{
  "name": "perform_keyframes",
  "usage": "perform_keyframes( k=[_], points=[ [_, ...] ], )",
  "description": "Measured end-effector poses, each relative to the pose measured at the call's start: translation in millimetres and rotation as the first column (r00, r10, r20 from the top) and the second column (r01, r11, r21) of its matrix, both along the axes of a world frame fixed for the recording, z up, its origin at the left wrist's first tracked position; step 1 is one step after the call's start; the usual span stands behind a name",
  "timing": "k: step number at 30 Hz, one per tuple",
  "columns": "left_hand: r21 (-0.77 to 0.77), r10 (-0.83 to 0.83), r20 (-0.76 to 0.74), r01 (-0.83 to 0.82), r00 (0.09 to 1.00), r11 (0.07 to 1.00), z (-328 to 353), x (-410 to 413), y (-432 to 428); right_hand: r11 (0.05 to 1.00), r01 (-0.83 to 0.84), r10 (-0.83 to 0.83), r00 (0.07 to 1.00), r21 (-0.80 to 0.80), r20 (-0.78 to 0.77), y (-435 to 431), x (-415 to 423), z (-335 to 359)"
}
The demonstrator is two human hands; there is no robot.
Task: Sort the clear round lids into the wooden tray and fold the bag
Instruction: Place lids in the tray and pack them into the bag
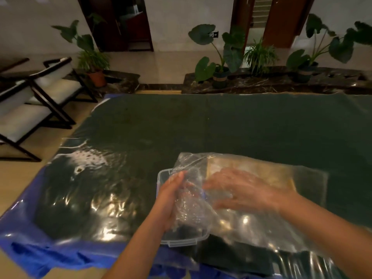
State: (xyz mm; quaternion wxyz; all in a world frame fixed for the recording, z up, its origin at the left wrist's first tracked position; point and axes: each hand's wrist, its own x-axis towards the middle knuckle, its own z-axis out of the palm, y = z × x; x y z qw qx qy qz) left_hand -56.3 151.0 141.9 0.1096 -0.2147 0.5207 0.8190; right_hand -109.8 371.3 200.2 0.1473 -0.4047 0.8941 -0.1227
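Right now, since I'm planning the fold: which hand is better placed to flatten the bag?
Right, probably. The right hand lies open against the clear bag by the wooden tray, while the left hand grips its crumpled end.

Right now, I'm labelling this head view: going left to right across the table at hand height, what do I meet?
From the left: blue sheet → rim of the clear plastic box → left hand → bunched clear bag → right hand. The wooden tray overlaps the right hand, so it is left out.
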Motion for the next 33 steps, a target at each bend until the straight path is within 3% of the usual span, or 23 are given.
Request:
perform_keyframes(
  k=[4, 8, 11, 16, 18, 23, 28, 33],
  points=[
    [0.071, -0.004, 0.018, 0.003, 1.000, 0.997, 4, 2, 4, 0.988, -0.149, 0.149, 0.989, 0.030, -0.015, -19, 15, -6],
    [0.184, 0.012, 0.027, -0.017, 1.000, 0.983, 5, 6, 0, 0.993, -0.100, 0.098, 0.995, -0.056, -0.031, -32, 24, -18],
    [0.184, -0.022, 0.006, 0.020, 1.000, 0.983, -1, 10, -5, 0.995, -0.096, 0.094, 0.993, -0.027, -0.075, -35, 29, -30],
    [0.098, -0.093, 0.000, 0.092, 0.996, 0.991, -10, 15, -13, 0.961, 0.046, -0.037, 0.999, -0.274, 0.038, -23, 33, -29],
    [0.096, -0.099, 0.000, 0.099, 0.995, 0.990, -11, 17, -12, 0.916, 0.093, -0.034, 0.987, -0.390, 0.155, -19, 37, -24],
    [0.126, -0.137, -0.004, 0.136, 0.991, 0.983, -9, 23, -8, 0.830, 0.247, -0.114, 0.953, -0.500, 0.282, -17, 37, -18],
    [0.140, -0.177, 0.018, 0.173, 0.984, 0.975, -10, 24, 2, 0.799, 0.407, -0.238, 0.890, -0.442, 0.389, -18, 36, -38],
    [0.075, -0.190, -0.023, 0.191, 0.982, 0.979, -10, 22, 7, 0.858, 0.381, -0.310, 0.919, -0.344, 0.243, -22, 43, -49]
  ],
)
